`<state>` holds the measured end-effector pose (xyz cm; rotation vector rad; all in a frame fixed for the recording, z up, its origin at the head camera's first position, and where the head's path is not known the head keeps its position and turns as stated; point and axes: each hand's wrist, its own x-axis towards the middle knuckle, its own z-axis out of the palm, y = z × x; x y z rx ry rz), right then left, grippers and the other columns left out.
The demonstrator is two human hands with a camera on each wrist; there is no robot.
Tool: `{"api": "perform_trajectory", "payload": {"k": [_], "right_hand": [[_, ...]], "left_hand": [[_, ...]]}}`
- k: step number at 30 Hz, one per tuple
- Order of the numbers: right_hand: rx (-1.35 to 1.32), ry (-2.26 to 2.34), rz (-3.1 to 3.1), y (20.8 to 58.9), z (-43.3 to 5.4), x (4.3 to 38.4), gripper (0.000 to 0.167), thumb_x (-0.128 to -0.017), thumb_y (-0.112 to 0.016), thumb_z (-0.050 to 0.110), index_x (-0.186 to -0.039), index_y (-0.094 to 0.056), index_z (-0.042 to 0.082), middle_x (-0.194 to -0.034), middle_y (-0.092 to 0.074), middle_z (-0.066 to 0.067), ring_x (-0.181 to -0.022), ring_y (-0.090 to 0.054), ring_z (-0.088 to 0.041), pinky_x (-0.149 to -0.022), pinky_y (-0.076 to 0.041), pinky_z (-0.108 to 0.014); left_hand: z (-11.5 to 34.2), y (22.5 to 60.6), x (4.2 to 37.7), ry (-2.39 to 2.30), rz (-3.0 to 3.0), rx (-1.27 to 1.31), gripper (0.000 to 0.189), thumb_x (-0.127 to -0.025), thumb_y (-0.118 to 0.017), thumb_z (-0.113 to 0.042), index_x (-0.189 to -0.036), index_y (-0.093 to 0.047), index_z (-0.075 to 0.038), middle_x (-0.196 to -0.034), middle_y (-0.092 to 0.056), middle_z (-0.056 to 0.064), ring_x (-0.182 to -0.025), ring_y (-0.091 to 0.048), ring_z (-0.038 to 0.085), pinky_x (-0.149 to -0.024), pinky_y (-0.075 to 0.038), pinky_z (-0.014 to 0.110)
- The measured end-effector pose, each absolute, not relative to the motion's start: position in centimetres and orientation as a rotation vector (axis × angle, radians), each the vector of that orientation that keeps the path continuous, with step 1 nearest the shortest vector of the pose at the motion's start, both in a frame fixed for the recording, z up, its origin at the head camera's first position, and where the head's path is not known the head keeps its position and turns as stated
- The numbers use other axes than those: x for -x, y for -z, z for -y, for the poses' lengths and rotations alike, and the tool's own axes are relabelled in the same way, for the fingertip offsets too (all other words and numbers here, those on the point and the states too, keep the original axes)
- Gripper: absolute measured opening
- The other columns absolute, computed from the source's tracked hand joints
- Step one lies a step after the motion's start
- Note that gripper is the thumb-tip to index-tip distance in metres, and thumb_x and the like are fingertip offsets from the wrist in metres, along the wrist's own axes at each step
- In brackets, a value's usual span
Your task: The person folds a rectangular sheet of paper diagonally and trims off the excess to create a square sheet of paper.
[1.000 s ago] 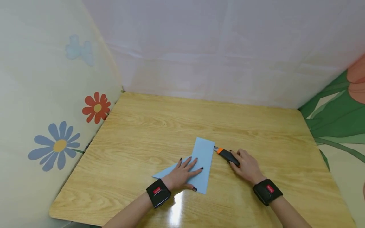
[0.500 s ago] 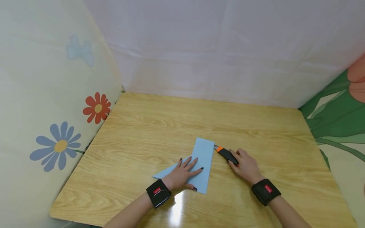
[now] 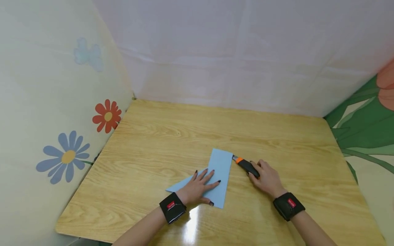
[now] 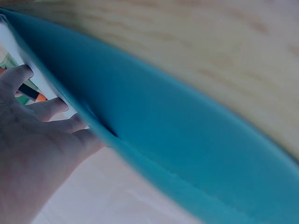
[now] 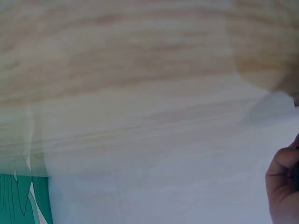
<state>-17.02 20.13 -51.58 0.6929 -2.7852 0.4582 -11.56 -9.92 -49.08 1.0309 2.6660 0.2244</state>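
Note:
A folded sheet of light blue paper (image 3: 220,171) lies on the wooden table, one flap pointing left. My left hand (image 3: 197,189) rests on it with spread, straight fingers. In the left wrist view the paper (image 4: 154,121) fills much of the picture, its layers slightly parted beside the left hand (image 4: 42,126). My right hand (image 3: 266,179) grips a black and orange utility knife (image 3: 247,167). The knife's tip is at the paper's upper right corner; whether it touches cannot be told. Only part of the right hand (image 5: 284,182) appears in the right wrist view.
The wooden table (image 3: 172,126) spreads around both hands. A pale cloth (image 3: 215,61) hangs along its back edge. Flower-printed panels stand on the left (image 3: 61,85) and the right (image 3: 366,133).
The knife's tip has shifted very slightly up along the paper's corner. My left hand stays in place on the paper; the whole view has drifted a little.

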Motion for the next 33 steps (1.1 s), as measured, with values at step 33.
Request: {"api": "perform_trajectory", "payload": {"k": [33], "right_hand": [[0.078,-0.444,2.933,51.6,-26.8,16.8,0.052,-0.091,-0.059,0.026,-0.115,-0.046,-0.018,-0.091,-0.044,-0.031,-0.079,-0.046,-0.041,-0.057,-0.04,-0.048]], "left_hand": [[7.6,50.2,11.9,-0.133,-2.862,-0.945,0.075,-0.086,-0.056,-0.055,-0.147,-0.034,-0.016,-0.151,-0.023,0.021,-0.138,-0.024,0.036,-0.107,-0.026,0.054]]}}
